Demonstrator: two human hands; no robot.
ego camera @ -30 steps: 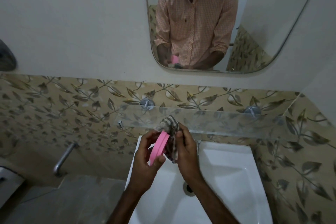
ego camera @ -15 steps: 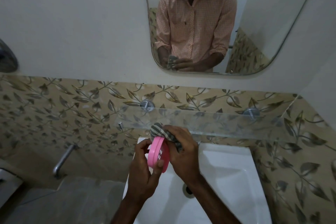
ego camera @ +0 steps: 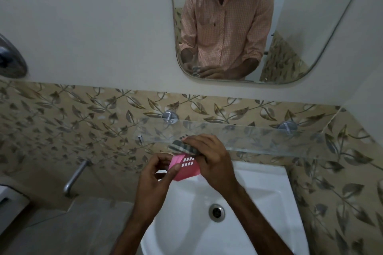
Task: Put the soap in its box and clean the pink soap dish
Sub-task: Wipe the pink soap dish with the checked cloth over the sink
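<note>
Above the white sink [ego camera: 259, 203], my left hand [ego camera: 153, 180] grips the pink soap dish [ego camera: 185, 168] by its left edge. The dish is turned so its slotted face shows toward me. My right hand [ego camera: 213, 161] holds a striped grey cloth [ego camera: 183, 148] bunched against the dish's upper right side. The cloth pokes out above my right fingers. No soap or soap box shows in this view.
A glass shelf [ego camera: 269, 138] on two metal mounts runs just behind my hands. A mirror [ego camera: 310, 27] hangs above it. A metal tap [ego camera: 75, 178] sticks out of the leaf-patterned tiles at the left. The sink drain [ego camera: 216, 212] lies below my right wrist.
The dish has turned from edge-on to showing its slotted face. My right hand with the cloth has moved from beside the dish to over its top right.
</note>
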